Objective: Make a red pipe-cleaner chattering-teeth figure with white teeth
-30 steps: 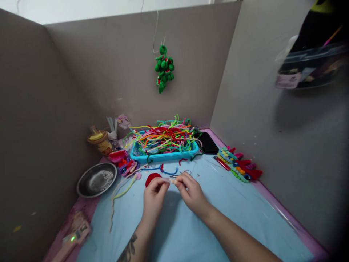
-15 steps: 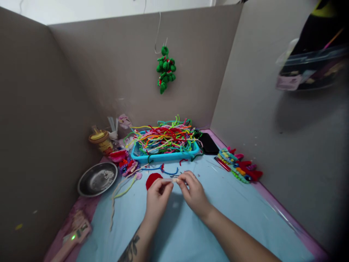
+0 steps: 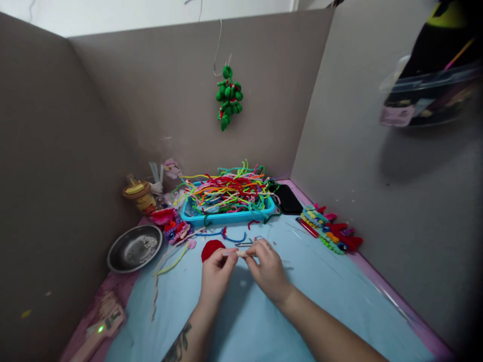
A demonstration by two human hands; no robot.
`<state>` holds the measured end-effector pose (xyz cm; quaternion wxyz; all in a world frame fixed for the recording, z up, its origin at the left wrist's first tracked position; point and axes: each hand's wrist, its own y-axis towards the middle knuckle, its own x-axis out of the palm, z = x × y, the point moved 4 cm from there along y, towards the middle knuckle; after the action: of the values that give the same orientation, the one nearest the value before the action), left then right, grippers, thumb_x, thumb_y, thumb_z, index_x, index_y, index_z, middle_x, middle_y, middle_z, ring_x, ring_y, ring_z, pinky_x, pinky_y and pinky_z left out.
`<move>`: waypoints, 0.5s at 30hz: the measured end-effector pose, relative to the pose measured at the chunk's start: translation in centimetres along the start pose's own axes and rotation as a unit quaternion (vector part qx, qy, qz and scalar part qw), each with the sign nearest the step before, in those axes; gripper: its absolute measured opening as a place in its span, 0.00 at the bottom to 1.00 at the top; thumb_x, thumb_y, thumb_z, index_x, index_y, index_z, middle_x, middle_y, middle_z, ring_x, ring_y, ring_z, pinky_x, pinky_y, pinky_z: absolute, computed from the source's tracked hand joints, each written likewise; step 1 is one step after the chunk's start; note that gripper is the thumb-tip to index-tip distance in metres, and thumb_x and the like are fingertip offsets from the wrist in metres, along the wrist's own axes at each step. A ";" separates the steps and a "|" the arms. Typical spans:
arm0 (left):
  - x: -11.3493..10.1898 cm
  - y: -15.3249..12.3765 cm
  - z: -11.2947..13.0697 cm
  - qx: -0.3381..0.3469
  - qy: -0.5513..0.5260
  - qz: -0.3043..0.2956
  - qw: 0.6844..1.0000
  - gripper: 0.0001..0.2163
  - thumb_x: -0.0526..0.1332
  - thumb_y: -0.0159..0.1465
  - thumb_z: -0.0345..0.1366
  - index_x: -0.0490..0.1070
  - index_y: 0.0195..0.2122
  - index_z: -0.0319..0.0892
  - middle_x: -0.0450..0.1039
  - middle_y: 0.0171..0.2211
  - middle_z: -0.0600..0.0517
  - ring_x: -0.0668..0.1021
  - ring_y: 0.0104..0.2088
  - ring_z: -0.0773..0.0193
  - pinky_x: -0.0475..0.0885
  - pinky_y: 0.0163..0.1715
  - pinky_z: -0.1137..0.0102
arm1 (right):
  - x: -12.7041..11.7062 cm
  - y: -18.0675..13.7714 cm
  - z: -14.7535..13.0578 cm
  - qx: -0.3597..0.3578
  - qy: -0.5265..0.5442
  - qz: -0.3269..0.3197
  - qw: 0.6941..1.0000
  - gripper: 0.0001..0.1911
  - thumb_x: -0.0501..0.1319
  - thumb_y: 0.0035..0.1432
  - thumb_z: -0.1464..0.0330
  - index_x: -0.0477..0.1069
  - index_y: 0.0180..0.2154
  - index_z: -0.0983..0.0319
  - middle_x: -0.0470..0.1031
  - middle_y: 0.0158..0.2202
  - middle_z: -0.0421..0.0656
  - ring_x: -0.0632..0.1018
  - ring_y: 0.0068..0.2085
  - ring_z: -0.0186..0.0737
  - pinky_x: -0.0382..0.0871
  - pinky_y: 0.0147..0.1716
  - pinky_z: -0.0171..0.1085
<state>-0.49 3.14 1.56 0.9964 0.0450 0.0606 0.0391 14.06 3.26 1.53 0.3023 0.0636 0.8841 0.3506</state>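
Between my two hands is a small cream-coloured piece (image 3: 242, 254) that looks like coiled yarn. The fingertips of my left hand (image 3: 216, 274) pinch its left end, where a pale, thin strip (image 3: 228, 252) also shows. With thumb and forefinger, my right hand (image 3: 268, 271) grips the other end. Just behind my left hand lies a round red piece (image 3: 213, 249), partly covered by the fingers. Small metal scissors or tweezers (image 3: 243, 244) rest beyond the fingertips; their kind is hard to make out.
A blue tray (image 3: 226, 219) heaped with colourful yarn strands stands at the back. To the left are a metal bowl (image 3: 126, 251) with small white bits and a pink glue gun (image 3: 101, 332). On the right lie a black phone (image 3: 289, 199), a red pen-like tool (image 3: 308, 227) and crocheted pieces (image 3: 332, 231).
Both hands have shifted slightly downward toward me. More of the cream piece shows between the fingertips, and the metal tool behind is more visible.
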 end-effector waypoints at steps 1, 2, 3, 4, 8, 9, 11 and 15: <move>0.0 0.0 0.0 0.001 -0.002 0.002 1.000 0.12 0.62 0.56 0.43 0.77 0.31 0.38 0.76 0.30 0.48 0.75 0.31 0.61 0.70 0.32 0.70 | 0.0 0.0 -0.1 0.001 0.002 0.001 1.000 0.06 0.57 0.58 0.72 0.64 0.28 0.59 0.68 0.27 0.42 0.70 0.33 0.42 0.66 0.39 0.42; 0.0 0.0 0.0 0.001 -0.006 0.004 1.000 0.12 0.62 0.56 0.43 0.76 0.31 0.38 0.77 0.30 0.48 0.76 0.31 0.61 0.70 0.33 0.70 | -0.1 0.1 -0.2 0.003 0.006 0.000 1.000 0.06 0.57 0.58 0.72 0.64 0.28 0.59 0.68 0.27 0.42 0.71 0.33 0.42 0.67 0.39 0.42; 0.0 0.0 0.0 0.000 -0.011 0.007 1.000 0.12 0.61 0.57 0.43 0.76 0.31 0.38 0.77 0.31 0.48 0.76 0.32 0.60 0.70 0.33 0.70 | 0.0 0.2 -0.4 0.006 0.013 -0.004 1.000 0.06 0.57 0.58 0.72 0.64 0.29 0.60 0.69 0.27 0.42 0.71 0.34 0.42 0.67 0.39 0.42; 0.0 0.0 0.0 -0.002 -0.017 0.012 1.000 0.12 0.61 0.57 0.43 0.75 0.31 0.38 0.76 0.31 0.48 0.76 0.32 0.61 0.70 0.33 0.70 | 0.0 0.2 -0.4 0.010 0.023 -0.014 1.000 0.04 0.58 0.57 0.72 0.65 0.30 0.60 0.70 0.29 0.42 0.72 0.34 0.42 0.67 0.39 0.42; -0.2 0.1 -0.4 -0.001 -0.039 0.029 0.999 0.10 0.60 0.58 0.41 0.73 0.33 0.39 0.75 0.32 0.49 0.76 0.32 0.62 0.69 0.32 0.71 | 0.3 0.3 -0.4 0.025 0.053 -0.080 0.995 0.12 0.59 0.56 0.71 0.67 0.44 0.61 0.72 0.38 0.46 0.73 0.39 0.43 0.68 0.39 0.41; -0.3 0.1 -0.5 0.005 -0.044 0.033 0.998 0.10 0.60 0.58 0.41 0.73 0.34 0.39 0.75 0.32 0.49 0.75 0.32 0.62 0.70 0.32 0.71 | 0.3 0.3 -0.4 0.023 0.056 -0.094 0.994 0.14 0.58 0.57 0.71 0.66 0.46 0.61 0.72 0.40 0.47 0.73 0.40 0.44 0.68 0.40 0.41; -0.3 0.1 -0.6 0.019 -0.051 0.037 0.998 0.09 0.60 0.58 0.40 0.72 0.34 0.39 0.74 0.32 0.49 0.75 0.32 0.63 0.70 0.32 0.72 | 0.4 0.3 -0.4 0.016 0.061 -0.112 0.992 0.11 0.54 0.60 0.70 0.68 0.45 0.61 0.73 0.39 0.47 0.74 0.40 0.43 0.68 0.40 0.40; -0.1 0.1 -0.7 0.001 -0.053 0.033 0.998 0.11 0.60 0.58 0.40 0.73 0.37 0.39 0.74 0.30 0.50 0.74 0.28 0.65 0.70 0.30 0.71 | 0.3 0.5 -0.3 0.041 0.083 -0.105 0.990 0.11 0.50 0.63 0.70 0.70 0.34 0.60 0.73 0.31 0.43 0.74 0.34 0.39 0.67 0.35 0.36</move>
<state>-0.71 3.33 0.92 0.9963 0.0499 0.0063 0.0699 13.56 3.57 1.85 0.2602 -0.0464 0.9214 0.2849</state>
